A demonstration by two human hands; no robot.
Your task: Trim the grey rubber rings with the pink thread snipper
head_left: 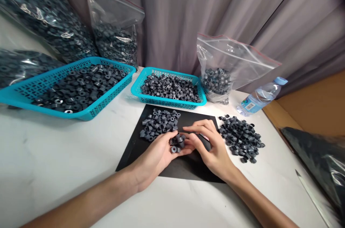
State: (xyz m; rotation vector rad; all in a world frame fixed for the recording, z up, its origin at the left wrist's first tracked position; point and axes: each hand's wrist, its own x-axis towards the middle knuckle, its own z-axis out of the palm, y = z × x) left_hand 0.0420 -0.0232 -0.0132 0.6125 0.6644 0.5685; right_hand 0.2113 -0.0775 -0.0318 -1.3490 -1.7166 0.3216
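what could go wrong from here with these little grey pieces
The grey hollow pieces cupped in the left hand could spill, as they sit loosely heaped. That hand is also close to the loose pile on the black mat and might knock it. The right hand, near the dark ring pile, could scatter it.

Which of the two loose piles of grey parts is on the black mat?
The left pile, just beyond the left hand; the other pile lies on the white tabletop beside the mat.
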